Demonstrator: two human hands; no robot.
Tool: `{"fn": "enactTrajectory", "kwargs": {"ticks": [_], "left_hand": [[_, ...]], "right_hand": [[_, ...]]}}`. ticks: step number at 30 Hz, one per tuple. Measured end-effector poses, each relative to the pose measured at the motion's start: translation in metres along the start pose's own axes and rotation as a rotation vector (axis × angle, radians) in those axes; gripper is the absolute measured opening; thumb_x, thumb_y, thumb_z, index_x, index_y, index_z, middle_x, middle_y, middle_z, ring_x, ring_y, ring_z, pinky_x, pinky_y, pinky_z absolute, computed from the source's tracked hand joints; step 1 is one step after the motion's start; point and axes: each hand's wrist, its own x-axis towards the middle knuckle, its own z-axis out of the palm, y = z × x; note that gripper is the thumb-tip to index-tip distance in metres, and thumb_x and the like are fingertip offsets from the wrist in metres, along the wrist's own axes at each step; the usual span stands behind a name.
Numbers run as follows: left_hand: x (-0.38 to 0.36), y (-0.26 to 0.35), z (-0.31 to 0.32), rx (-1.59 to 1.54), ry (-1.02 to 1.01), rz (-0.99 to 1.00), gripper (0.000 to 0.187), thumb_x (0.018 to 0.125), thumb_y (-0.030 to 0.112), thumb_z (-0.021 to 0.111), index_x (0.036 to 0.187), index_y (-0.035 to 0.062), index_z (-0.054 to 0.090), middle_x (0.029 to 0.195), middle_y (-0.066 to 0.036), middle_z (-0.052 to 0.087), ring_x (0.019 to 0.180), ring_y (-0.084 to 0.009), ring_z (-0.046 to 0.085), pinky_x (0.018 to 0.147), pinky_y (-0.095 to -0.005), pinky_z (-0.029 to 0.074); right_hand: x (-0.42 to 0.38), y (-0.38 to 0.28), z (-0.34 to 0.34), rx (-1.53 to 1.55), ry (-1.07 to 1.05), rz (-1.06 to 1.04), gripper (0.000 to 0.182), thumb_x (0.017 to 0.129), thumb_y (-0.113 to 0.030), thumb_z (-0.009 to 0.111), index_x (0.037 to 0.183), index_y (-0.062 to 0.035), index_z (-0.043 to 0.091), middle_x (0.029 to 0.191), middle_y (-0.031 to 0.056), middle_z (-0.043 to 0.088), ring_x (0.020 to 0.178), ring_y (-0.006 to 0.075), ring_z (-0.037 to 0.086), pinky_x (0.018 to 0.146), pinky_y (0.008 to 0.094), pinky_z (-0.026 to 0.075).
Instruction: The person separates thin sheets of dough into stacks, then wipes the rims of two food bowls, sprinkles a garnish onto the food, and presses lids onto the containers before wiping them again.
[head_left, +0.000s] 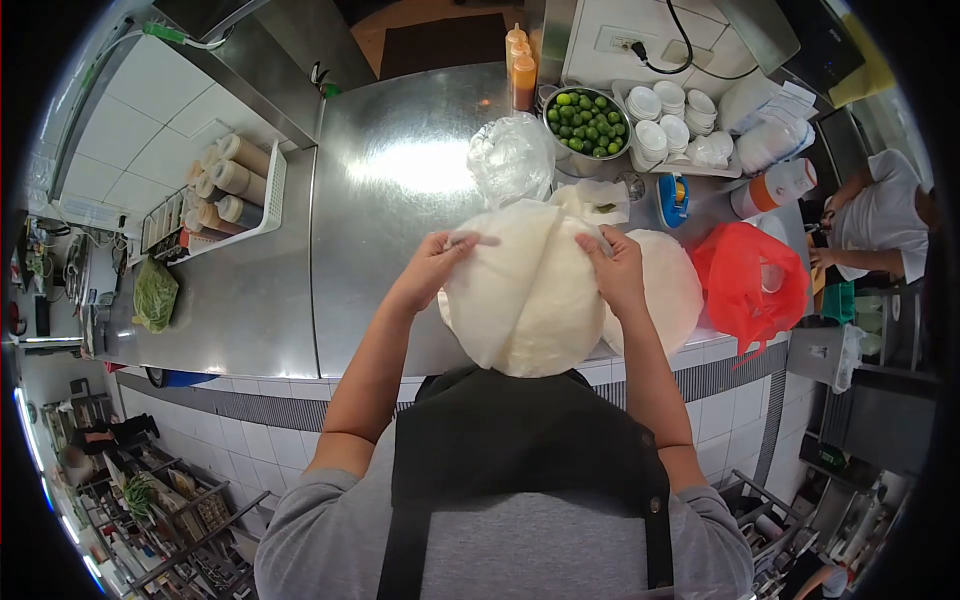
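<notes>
My left hand (436, 264) pinches the left edge of a thin, translucent white sheet (490, 285), and its fingertips show through from behind. This sheet lies over the left part of a large pale round flatbread (560, 325), like a big flour tortilla, near my apron. Closed on the upper right edge of the same flatbread is my right hand (617, 265), thumb on top and fingers hidden underneath. Another pale round (665, 290) lies on the counter just to the right, partly covered by my right hand and forearm.
The steel counter (400, 120) carries a crumpled clear plastic bag (510, 158), a bowl of limes (587, 125), sauce bottles (523, 80), a blue tape dispenser (673, 200), white lidded cups (650, 140) and a red plastic bag (745, 280). A bottle basket (272, 190) stands left. Another person (880, 215) works right.
</notes>
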Motion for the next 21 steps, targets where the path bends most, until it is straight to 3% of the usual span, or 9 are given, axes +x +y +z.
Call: {"fn": "enactTrajectory", "kwargs": {"ticks": [2,4,7,11,13,14,16,20,21], "left_hand": [[0.006,-0.009,-0.003,0.018,-0.08,-0.011,0.033,0.1,0.022,0.06,0.124,0.0002,0.066,0.104,-0.01,0.072,0.088,-0.0162,0.069,0.08,-0.0301,0.057],[0.016,-0.008,0.002,0.026,-0.275,0.144,0.066,0.085,0.031,0.078,0.138,0.0003,0.054,0.104,-0.011,0.071,0.096,-0.0161,0.067,0.088,-0.0295,0.053],[0.032,0.0,0.019,-0.004,-0.197,0.192,0.086,0.074,0.029,0.088,0.143,0.0019,0.046,0.099,-0.01,0.07,0.089,-0.014,0.066,0.084,-0.0289,0.052],[0.049,0.017,0.038,0.229,-0.107,0.175,0.079,0.069,0.022,0.091,0.133,0.0045,0.048,0.087,-0.008,0.07,0.081,-0.0137,0.066,0.077,-0.0285,0.052],[0.051,0.02,0.049,0.292,0.096,0.237,0.065,0.068,0.02,0.092,0.116,0.0063,0.051,0.064,0.001,0.057,0.058,-0.0057,0.051,0.056,-0.024,0.04],[0.049,0.022,0.051,0.292,0.098,0.239,0.065,0.068,0.02,0.092,0.116,0.0063,0.051,0.064,0.001,0.057,0.058,-0.0057,0.051,0.056,-0.024,0.04],[0.044,0.027,0.055,0.412,0.167,0.278,0.06,0.068,0.017,0.092,0.111,0.0072,0.05,0.054,0.007,0.042,0.049,-0.0024,0.035,0.048,-0.0237,0.026],[0.037,0.026,0.034,0.471,0.275,0.268,0.051,0.068,0.016,0.091,0.101,0.0066,0.053,0.056,0.007,0.042,0.051,-0.0025,0.035,0.049,-0.0237,0.027],[0.04,0.02,0.02,0.465,0.288,0.242,0.043,0.071,0.013,0.089,0.097,0.0059,0.055,0.058,0.008,0.047,0.053,-0.0019,0.042,0.049,-0.0225,0.032]], "right_hand": [[-0.006,-0.005,0.003,0.067,-0.041,0.017,0.019,0.092,-0.018,0.07,0.094,0.0018,0.071,0.078,-0.0005,0.068,0.069,0.0043,0.057,0.063,0.0225,0.047],[-0.008,-0.008,0.004,0.077,-0.172,-0.029,0.018,0.093,-0.015,0.069,0.099,0.0016,0.072,0.08,-0.0014,0.068,0.072,0.0028,0.056,0.065,0.0213,0.047],[-0.013,-0.024,0.005,0.0,-0.33,-0.038,0.016,0.093,-0.014,0.069,0.101,0.0001,0.072,0.081,-0.0035,0.068,0.072,0.0023,0.055,0.064,0.022,0.046],[-0.012,-0.036,0.005,-0.091,-0.381,-0.054,0.015,0.091,-0.013,0.069,0.099,0.0,0.071,0.078,-0.0022,0.066,0.071,0.0038,0.053,0.064,0.0244,0.045],[-0.009,-0.038,0.005,-0.183,-0.269,-0.286,0.015,0.09,-0.013,0.07,0.097,0.0008,0.069,0.074,0.0009,0.063,0.07,0.0058,0.052,0.063,0.0269,0.045],[-0.008,-0.037,0.003,-0.183,-0.27,-0.288,0.015,0.09,-0.013,0.07,0.097,0.0008,0.069,0.074,0.0009,0.063,0.07,0.0058,0.052,0.063,0.0269,0.045],[-0.007,-0.033,-0.005,-0.274,-0.242,-0.274,0.015,0.09,-0.013,0.07,0.093,0.002,0.067,0.071,0.004,0.06,0.07,0.0075,0.052,0.064,0.0276,0.045],[-0.01,-0.022,-0.012,-0.156,-0.087,-0.154,0.015,0.092,-0.013,0.068,0.09,0.0019,0.066,0.072,0.0011,0.061,0.069,0.0065,0.052,0.063,0.0259,0.044],[-0.008,-0.022,-0.014,-0.079,-0.007,-0.11,0.016,0.093,-0.013,0.068,0.089,0.0015,0.065,0.073,-0.0003,0.061,0.069,0.0055,0.051,0.063,0.0246,0.044]]}}
